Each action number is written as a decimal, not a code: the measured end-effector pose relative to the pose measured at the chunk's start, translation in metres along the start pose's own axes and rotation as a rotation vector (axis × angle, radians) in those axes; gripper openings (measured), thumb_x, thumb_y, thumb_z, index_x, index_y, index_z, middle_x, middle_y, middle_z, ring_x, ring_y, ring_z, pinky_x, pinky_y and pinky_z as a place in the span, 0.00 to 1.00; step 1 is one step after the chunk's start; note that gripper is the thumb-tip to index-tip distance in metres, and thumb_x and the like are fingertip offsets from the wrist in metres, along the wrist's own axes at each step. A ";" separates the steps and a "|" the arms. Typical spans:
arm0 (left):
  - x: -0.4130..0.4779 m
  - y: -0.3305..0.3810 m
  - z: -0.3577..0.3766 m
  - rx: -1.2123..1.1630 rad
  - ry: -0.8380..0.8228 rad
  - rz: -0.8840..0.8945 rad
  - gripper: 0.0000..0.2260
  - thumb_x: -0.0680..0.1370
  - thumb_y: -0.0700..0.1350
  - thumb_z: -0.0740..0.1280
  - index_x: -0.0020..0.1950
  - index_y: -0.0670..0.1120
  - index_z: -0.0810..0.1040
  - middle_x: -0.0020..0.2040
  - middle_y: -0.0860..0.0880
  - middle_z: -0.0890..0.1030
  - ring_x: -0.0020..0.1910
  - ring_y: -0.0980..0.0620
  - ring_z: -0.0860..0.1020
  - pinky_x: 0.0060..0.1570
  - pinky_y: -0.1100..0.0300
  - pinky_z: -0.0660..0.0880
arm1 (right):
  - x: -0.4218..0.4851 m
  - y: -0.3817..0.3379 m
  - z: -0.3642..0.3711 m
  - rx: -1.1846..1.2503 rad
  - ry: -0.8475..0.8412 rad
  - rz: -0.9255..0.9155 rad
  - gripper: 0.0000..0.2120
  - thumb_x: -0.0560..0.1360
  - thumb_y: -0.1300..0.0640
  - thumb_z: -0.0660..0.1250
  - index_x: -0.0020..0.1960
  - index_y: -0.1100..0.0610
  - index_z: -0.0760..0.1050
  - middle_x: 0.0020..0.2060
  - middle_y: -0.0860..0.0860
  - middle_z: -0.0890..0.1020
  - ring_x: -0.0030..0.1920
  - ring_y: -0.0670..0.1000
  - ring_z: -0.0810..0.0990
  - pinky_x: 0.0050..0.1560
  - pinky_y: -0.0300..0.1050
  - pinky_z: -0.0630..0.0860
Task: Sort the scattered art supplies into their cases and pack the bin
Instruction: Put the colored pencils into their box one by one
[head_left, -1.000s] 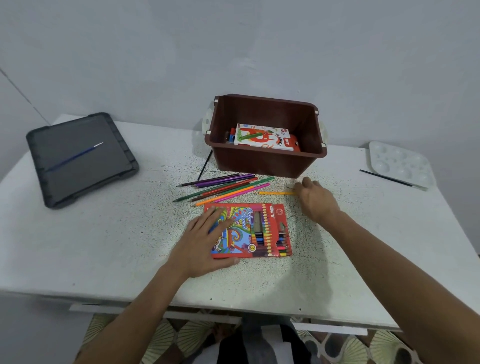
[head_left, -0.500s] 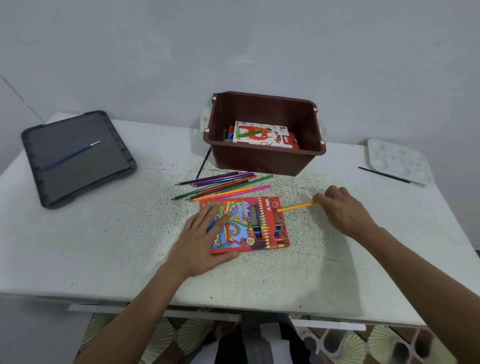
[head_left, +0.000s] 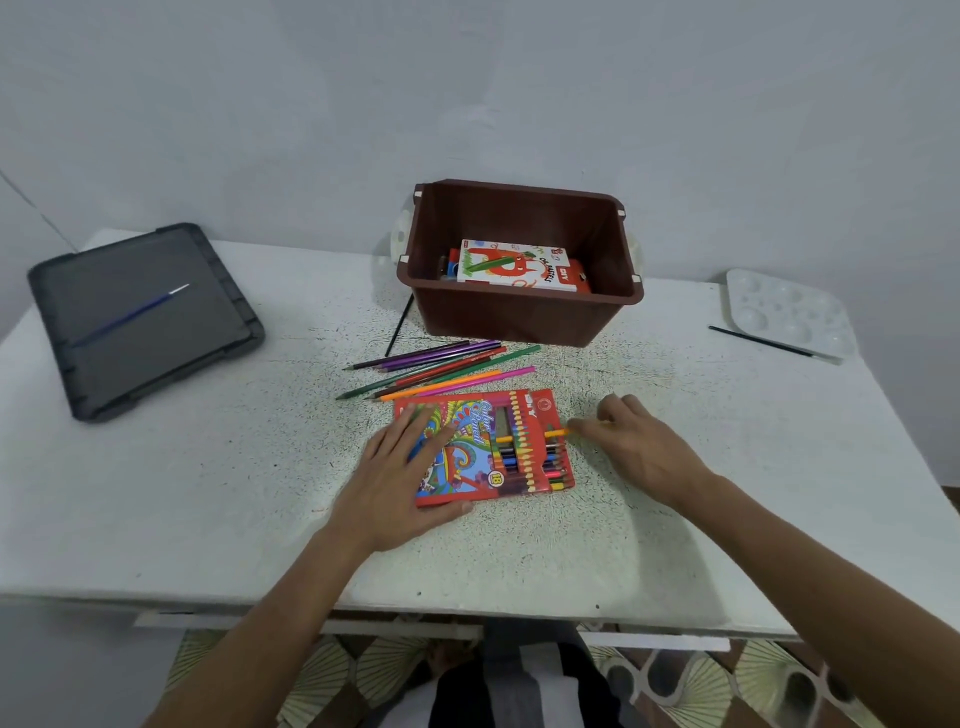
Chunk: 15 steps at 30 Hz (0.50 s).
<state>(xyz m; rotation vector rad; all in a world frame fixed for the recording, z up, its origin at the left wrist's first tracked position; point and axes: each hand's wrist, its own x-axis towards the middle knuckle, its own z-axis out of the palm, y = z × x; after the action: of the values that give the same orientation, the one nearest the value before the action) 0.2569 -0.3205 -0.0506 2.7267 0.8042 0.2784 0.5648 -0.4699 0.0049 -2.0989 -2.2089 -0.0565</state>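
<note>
A red colour pencil case (head_left: 524, 415) lies flat at the table's middle. My left hand (head_left: 402, 475) rests on its left half with fingers spread. My right hand (head_left: 631, 447) pinches an orange pencil (head_left: 530, 435) whose front part lies inside the case's right end. Several loose coloured pencils (head_left: 441, 369) are scattered just behind the case. The brown bin (head_left: 519, 322) stands behind them and holds an oil pastels box (head_left: 514, 265).
A dark grey lid (head_left: 140, 317) with a blue brush (head_left: 130, 314) on it lies at the back left. A white paint palette (head_left: 784, 306) and a thin black brush (head_left: 769, 343) sit at the back right. Another thin black brush (head_left: 399, 325) leans by the bin's left side.
My right hand picked the orange pencil off the table by the bin, carried it right and toward me, and now slides it into the case. The left hand stayed on the case.
</note>
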 end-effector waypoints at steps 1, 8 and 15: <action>0.000 0.000 0.000 -0.001 -0.001 -0.001 0.42 0.73 0.76 0.56 0.80 0.55 0.53 0.81 0.50 0.49 0.80 0.51 0.42 0.76 0.47 0.50 | 0.001 -0.006 0.003 0.042 0.007 0.007 0.23 0.71 0.64 0.73 0.65 0.55 0.76 0.46 0.56 0.75 0.44 0.52 0.74 0.32 0.39 0.67; 0.000 -0.001 0.000 0.008 -0.009 -0.007 0.42 0.73 0.76 0.55 0.80 0.56 0.51 0.81 0.51 0.48 0.80 0.51 0.42 0.76 0.48 0.49 | 0.002 -0.020 0.015 0.103 0.062 0.031 0.20 0.68 0.64 0.77 0.59 0.62 0.78 0.48 0.59 0.78 0.45 0.57 0.79 0.36 0.39 0.71; 0.000 0.000 0.001 0.000 -0.004 -0.008 0.42 0.73 0.76 0.55 0.80 0.55 0.53 0.81 0.50 0.49 0.80 0.51 0.43 0.76 0.48 0.49 | 0.000 -0.018 0.018 0.064 0.175 0.052 0.15 0.69 0.62 0.77 0.55 0.60 0.80 0.38 0.53 0.78 0.35 0.51 0.74 0.34 0.39 0.62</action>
<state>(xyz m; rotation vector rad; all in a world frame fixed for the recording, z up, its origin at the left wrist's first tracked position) 0.2575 -0.3204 -0.0515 2.7231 0.8133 0.2709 0.5458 -0.4696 -0.0122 -2.0323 -2.0291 -0.1575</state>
